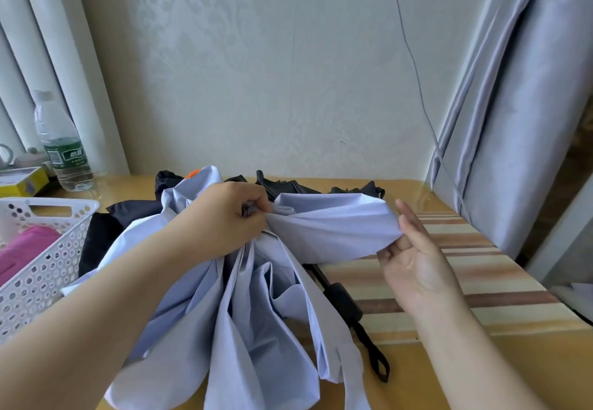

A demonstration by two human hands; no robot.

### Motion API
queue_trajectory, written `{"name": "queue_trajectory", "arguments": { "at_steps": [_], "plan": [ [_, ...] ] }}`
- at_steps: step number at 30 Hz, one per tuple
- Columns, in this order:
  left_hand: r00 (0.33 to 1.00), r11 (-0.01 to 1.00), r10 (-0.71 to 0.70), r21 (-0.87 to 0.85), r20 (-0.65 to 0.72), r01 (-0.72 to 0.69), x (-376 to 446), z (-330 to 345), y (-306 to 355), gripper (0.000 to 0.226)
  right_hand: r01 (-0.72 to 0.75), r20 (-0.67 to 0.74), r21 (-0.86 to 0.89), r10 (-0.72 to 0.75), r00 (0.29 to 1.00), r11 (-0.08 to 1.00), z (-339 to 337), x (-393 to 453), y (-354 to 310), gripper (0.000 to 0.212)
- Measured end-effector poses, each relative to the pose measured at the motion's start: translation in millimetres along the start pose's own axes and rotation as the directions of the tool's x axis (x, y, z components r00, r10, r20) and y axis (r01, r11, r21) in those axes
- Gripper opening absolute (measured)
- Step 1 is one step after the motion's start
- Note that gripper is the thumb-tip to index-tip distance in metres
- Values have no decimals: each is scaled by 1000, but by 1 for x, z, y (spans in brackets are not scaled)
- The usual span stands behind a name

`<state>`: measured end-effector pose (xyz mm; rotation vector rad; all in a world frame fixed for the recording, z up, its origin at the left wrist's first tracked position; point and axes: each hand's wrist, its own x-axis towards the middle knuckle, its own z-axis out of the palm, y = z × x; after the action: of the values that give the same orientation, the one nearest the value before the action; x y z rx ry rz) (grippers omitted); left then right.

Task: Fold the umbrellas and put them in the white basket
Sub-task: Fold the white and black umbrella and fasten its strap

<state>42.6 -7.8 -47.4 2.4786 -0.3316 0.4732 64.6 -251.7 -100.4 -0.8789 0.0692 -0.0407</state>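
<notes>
Take the umbrella under your hands as the centre, lying on the table. Left of it stands the basket, with a folded umbrella inside. Behind the basket stands a bottle. Another umbrella lies behind the centre one, and its handle sticks out right.
</notes>
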Motion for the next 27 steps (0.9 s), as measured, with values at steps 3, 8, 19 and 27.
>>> {"name": "queue_trajectory", "arguments": {
  "at_steps": [3, 8, 19, 27],
  "plan": [
    [1000, 1000, -7, -5, -12, 6, 0, -2, -3, 19, -71, 54, -106, 77, 996, 992, -5, 2, -1, 24],
    [998, 998, 59, 13, -5, -59, 0, -1, -3, 14, -48, 112, 36, 44, 993, 998, -5, 6, -17, 24],
    [992, 993, 115, -37, 60, -112, 1, -1, -4, 19, 567, 551, -824, 277, 787, 27, 36, -8, -45, 8],
    [992, 995, 102, 6, 68, -103, 2, -3, -10, 13, 496, 322, -806, 464, 825, -323, 48, -22, -38, 36]
  ]
}}
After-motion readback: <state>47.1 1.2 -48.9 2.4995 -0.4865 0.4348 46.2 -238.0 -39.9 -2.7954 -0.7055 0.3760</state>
